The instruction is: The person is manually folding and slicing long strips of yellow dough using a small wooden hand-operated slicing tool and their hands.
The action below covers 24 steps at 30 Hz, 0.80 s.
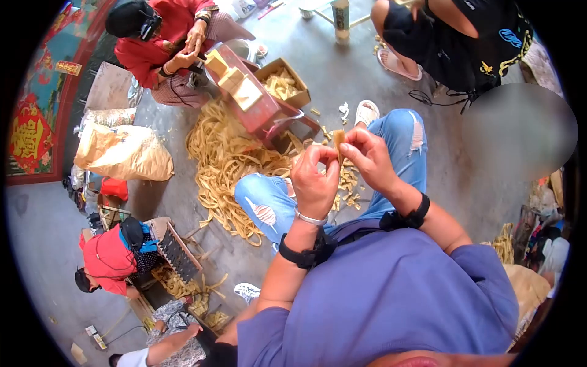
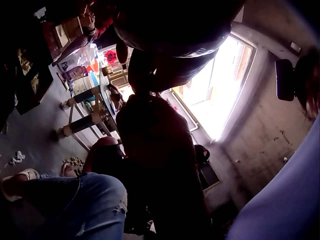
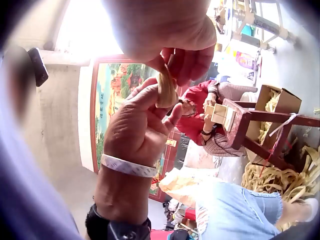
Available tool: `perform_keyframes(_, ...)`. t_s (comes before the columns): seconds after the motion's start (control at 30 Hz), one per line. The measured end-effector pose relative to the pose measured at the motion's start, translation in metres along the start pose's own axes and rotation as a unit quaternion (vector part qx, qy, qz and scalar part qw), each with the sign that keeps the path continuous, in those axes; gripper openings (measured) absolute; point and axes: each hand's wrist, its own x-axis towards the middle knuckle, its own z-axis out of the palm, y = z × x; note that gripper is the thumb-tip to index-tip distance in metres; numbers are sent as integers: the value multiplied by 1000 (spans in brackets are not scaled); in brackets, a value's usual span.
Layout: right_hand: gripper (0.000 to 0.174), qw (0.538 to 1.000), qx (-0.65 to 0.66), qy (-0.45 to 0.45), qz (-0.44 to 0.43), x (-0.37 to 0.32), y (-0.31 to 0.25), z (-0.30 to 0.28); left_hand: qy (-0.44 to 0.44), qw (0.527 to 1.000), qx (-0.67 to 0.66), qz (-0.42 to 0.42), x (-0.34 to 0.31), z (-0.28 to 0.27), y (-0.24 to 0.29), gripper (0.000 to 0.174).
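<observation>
A small tan folded strip, like a ribbon of dried leaf or bean sheet, is held up between both hands above the lap. My left hand pinches its lower end between thumb and fingers, a pale bracelet round that wrist. From the other side my right hand grips the strip with thumb and bent fingers. Seen from the right wrist, the strip makes a flattened loop and the left fingers meet it from below. In the left wrist view both hands are dark silhouettes that hide the strip.
A large heap of tan strips covers the floor beyond my left knee. Past it stand a red wooden bench and a cardboard box of folded pieces. Small folded pieces lie between my legs. Other people sit around.
</observation>
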Motion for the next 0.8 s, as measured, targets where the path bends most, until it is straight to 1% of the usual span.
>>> perform_keyframes(0.03,12,996,79,6,29,2,4,-1,10,999,22,42,1,0,1,19)
perform_keyframes(0.13,13,981,150,20,121,2,7,-4,42,982,85,165,5,4,1,22)
perform_keyframes(0.17,15,987,116,11,106,1,15,-4,21,983,79,165,4,6,-1,25)
perform_keyframes(0.23,16,996,-17,-52,74,0,13,-9,6,977,101,190,3,7,-5,25)
perform_keyframes(0.27,17,991,-82,-85,59,0,13,-11,-2,973,112,202,3,7,-7,25)
perform_keyframes(0.3,21,988,-88,-122,33,-1,16,-16,-5,975,100,197,4,7,-7,23)
perform_keyframes(0.33,20,990,4,-124,70,-5,17,-15,-7,979,85,183,4,6,-9,22)
perform_keyframes(0.37,20,982,95,-126,102,-7,18,-13,-6,983,69,172,7,6,-11,22)
perform_keyframes(0.4,20,966,186,-126,132,-8,18,-12,-3,985,54,161,8,6,-12,21)
perform_keyframes(0.43,21,944,238,-152,172,-8,25,-17,4,991,43,124,6,6,-12,18)
perform_keyframes(0.53,19,977,183,-38,103,-10,29,-16,29,999,9,13,0,8,-10,10)
perform_keyframes(0.57,15,988,154,20,2,-9,30,-8,51,999,10,-7,-2,11,-13,7)
perform_keyframes(0.6,13,996,68,15,-54,-7,26,-8,61,998,2,-6,-3,14,-15,8)
perform_keyframes(0.63,12,994,-19,10,-109,-5,17,-9,70,997,-6,-4,-3,18,-17,10)
perform_keyframes(0.67,10,981,-106,4,-162,-4,13,-9,80,997,-15,-4,-3,20,-17,11)
perform_keyframes(0.73,11,998,1,2,-58,-6,23,-7,50,994,-80,-56,-4,17,-8,10)
perform_keyframes(0.8,12,996,88,-2,25,-6,28,-8,29,982,-153,-108,-3,16,-7,12)
